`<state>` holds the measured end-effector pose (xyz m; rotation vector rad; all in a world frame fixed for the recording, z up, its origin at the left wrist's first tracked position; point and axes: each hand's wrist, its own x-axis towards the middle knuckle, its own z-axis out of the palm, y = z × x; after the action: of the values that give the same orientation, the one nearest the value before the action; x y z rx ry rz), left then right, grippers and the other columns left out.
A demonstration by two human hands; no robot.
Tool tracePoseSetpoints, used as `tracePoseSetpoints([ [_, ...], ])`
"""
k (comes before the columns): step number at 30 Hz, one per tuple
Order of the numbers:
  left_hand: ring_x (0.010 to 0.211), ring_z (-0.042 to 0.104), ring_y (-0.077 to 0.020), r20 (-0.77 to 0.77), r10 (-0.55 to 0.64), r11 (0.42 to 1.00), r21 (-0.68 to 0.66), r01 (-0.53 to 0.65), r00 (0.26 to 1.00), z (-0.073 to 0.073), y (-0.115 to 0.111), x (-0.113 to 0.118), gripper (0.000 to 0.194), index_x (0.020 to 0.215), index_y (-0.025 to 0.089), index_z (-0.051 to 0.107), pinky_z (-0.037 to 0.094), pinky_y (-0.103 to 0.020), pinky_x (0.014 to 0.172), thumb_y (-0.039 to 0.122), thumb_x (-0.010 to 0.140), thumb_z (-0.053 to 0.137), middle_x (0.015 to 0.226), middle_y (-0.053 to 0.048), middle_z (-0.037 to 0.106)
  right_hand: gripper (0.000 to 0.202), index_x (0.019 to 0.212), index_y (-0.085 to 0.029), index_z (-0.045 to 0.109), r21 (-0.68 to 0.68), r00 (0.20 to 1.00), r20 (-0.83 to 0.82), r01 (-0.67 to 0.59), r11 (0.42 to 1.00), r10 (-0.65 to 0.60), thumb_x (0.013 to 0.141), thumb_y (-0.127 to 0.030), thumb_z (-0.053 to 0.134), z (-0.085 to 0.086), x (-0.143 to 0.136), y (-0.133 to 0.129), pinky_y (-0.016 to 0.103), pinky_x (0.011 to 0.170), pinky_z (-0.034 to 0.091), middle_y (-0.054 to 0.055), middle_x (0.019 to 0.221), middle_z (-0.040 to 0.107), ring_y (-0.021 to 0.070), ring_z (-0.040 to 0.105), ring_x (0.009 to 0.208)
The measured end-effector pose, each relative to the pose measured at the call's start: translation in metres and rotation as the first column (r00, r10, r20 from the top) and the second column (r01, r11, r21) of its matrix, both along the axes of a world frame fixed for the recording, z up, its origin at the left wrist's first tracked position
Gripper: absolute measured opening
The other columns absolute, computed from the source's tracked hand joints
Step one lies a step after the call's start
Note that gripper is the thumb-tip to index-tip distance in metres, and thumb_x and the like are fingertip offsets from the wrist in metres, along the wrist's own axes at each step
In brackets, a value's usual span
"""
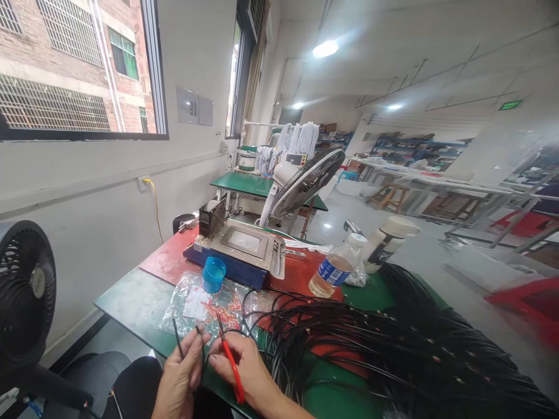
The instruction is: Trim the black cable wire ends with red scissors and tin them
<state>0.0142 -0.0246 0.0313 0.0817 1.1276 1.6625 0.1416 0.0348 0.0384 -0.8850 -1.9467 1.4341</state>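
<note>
My left hand (186, 364) is closed, thumb against fingers, on a thin black cable (201, 343) whose end points up. A second slim dark length (177, 336), like another cable end, sticks up from the same hand. Close beside it, my right hand (244, 364) is wrapped round a slim red-handled tool (232, 366) with a narrow dark tip; its exact kind is unclear. Both hands are over the near table edge. Past them lies a clear plastic bag (174, 302) with many tiny red and yellow bits (225, 308) and a white paper (196, 302).
A large bundle of black cables (349, 331) spreads across the right side. Behind the bag stand a blue cup (213, 274) and a blue-based heating plate (231, 262) with a small fan. A bottle (331, 272) and a jug (386, 244) stand right. A black fan (26, 285) is at left.
</note>
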Motion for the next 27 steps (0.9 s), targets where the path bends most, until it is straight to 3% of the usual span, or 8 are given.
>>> tracePoseSetpoints([
  [7,0.034,0.027,0.0026,-0.011,-0.047,0.999,-0.028,0.047,0.999,0.018,-0.004,0.014,0.051,0.088,0.015,0.07,0.024,-0.01,0.033,0.037,0.045,0.087,0.054,0.005,0.06,0.03,0.056,-0.015,0.051,0.098,0.994,-0.006,0.107,0.989,-0.107,0.07,-0.039,0.064,0.0,-0.002,-0.011,0.021,0.051,0.025,-0.005,0.054,0.038,0.0082,0.034,0.054],
  [13,0.021,0.023,-0.0035,-0.051,-0.091,0.996,0.016,0.092,0.995,-0.01,0.013,-0.02,0.056,0.09,0.023,0.064,0.012,-0.016,0.021,0.057,0.047,0.076,0.043,0.006,0.052,0.03,0.063,-0.016,0.051,0.096,0.896,-0.19,0.424,0.901,-0.401,0.073,-0.043,0.061,0.043,0.055,0.021,0.02,0.052,0.031,-0.004,0.059,0.043,0.0085,0.036,0.056],
  [15,0.018,0.016,-0.0044,-0.063,-0.107,0.994,0.031,0.109,0.992,-0.021,0.019,-0.032,0.047,0.085,0.025,0.062,0.005,-0.016,0.02,0.055,0.051,0.075,0.032,0.01,0.039,0.033,0.066,-0.017,0.052,0.057,0.764,-0.227,0.63,0.775,-0.604,0.075,-0.048,0.057,0.057,0.094,0.04,0.02,0.051,0.033,-0.003,0.058,0.046,0.009,0.038,0.053],
  [18,0.019,0.018,-0.0038,-0.079,-0.11,0.992,0.05,0.114,0.991,-0.023,0.019,-0.037,0.048,0.088,0.026,0.062,0.01,-0.016,0.019,0.05,0.05,0.078,0.033,0.011,0.042,0.038,0.066,-0.017,0.053,0.197,0.488,-0.049,0.86,0.471,-0.871,0.075,-0.054,0.051,0.071,0.161,0.063,0.022,0.051,0.036,-0.002,0.056,0.047,0.0109,0.043,0.052],
  [20,0.025,0.031,-0.0037,-0.089,-0.089,0.996,0.016,0.09,0.992,-0.015,0.014,-0.035,0.053,0.088,0.024,0.064,0.024,-0.015,0.022,0.044,0.043,0.084,0.043,0.008,0.056,0.032,0.065,-0.016,0.058,0.263,0.409,0.073,0.872,0.413,-0.91,0.075,-0.046,0.055,0.076,0.199,0.069,0.023,0.052,0.035,0.002,0.057,0.051,0.0137,0.048,0.055],
  [23,0.055,0.055,-0.0089,-0.115,-0.088,0.993,-0.09,0.078,0.989,0.003,0.004,-0.025,0.056,0.081,0.017,0.069,0.048,-0.015,0.046,0.038,0.033,0.089,0.074,-0.001,0.071,0.028,0.068,-0.016,0.063,0.634,0.054,0.453,0.682,0.364,-0.89,0.079,-0.037,0.049,0.078,0.227,0.064,0.027,0.057,0.036,0.009,0.069,0.061,0.0197,0.056,0.066],
  [25,0.061,0.056,-0.0098,-0.12,-0.136,0.988,-0.086,0.126,0.983,0.011,0.001,-0.019,0.052,0.082,0.015,0.072,0.049,-0.016,0.053,0.037,0.038,0.088,0.078,-0.003,0.071,0.031,0.072,-0.015,0.064,0.667,0.102,0.463,0.615,0.422,-0.881,0.081,-0.038,0.045,0.078,0.22,0.058,0.029,0.059,0.037,0.011,0.074,0.063,0.0214,0.057,0.069],
  [27,0.063,0.055,-0.0103,-0.111,-0.186,0.982,-0.061,0.18,0.976,0.015,-0.001,-0.013,0.053,0.094,0.016,0.071,0.047,-0.017,0.055,0.035,0.047,0.086,0.075,-0.004,0.07,0.034,0.072,-0.015,0.063,0.557,0.429,0.389,0.595,0.579,-0.815,0.081,-0.042,0.045,0.077,0.193,0.052,0.028,0.061,0.039,0.008,0.072,0.062,0.0198,0.056,0.067],
])
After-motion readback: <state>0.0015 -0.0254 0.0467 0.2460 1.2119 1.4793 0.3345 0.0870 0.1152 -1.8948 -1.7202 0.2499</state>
